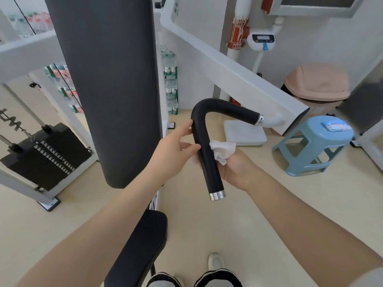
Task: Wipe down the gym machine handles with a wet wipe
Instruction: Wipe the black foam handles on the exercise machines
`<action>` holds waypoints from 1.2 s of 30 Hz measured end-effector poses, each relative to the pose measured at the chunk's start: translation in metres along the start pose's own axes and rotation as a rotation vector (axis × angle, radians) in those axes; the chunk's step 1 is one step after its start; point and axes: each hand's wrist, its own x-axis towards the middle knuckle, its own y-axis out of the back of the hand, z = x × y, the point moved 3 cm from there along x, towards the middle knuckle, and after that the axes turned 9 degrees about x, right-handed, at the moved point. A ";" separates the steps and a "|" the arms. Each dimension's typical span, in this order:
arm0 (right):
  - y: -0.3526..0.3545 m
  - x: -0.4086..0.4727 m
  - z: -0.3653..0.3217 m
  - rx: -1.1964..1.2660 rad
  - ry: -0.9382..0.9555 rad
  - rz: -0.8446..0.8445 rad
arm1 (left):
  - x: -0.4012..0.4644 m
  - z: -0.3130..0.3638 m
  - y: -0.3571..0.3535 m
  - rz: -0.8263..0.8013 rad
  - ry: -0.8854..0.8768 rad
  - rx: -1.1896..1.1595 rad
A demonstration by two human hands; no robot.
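A black bent machine handle (204, 139) with a chrome end cap hangs from a white machine arm (234, 73) in the middle of the view. My left hand (176, 150) touches the handle's left side with thumb and fingers apart, steadying it. My right hand (236, 168) holds a crumpled white wet wipe (222, 151) pressed against the right side of the handle's lower straight part.
A tall black back pad (107, 83) stands just left of the handle, with the black seat (143, 245) below. The weight stack (45, 154) is at the left. A blue stool (315, 141) carrying a wipes packet (335, 126), a pink bin (317, 83) and a white scale (244, 132) stand at the right.
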 end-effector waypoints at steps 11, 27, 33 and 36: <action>0.018 -0.042 0.028 -0.112 -0.034 0.099 | -0.005 -0.002 -0.010 -0.073 0.015 -0.038; 0.020 -0.014 -0.014 -1.725 1.100 -0.349 | -0.004 -0.003 -0.011 0.120 0.178 -0.373; -0.005 -0.018 -0.002 -1.834 1.182 -0.766 | -0.003 0.007 -0.015 0.263 0.323 -0.472; -0.005 0.009 -0.031 -1.860 1.244 -0.694 | -0.005 0.008 -0.013 0.323 0.337 -0.498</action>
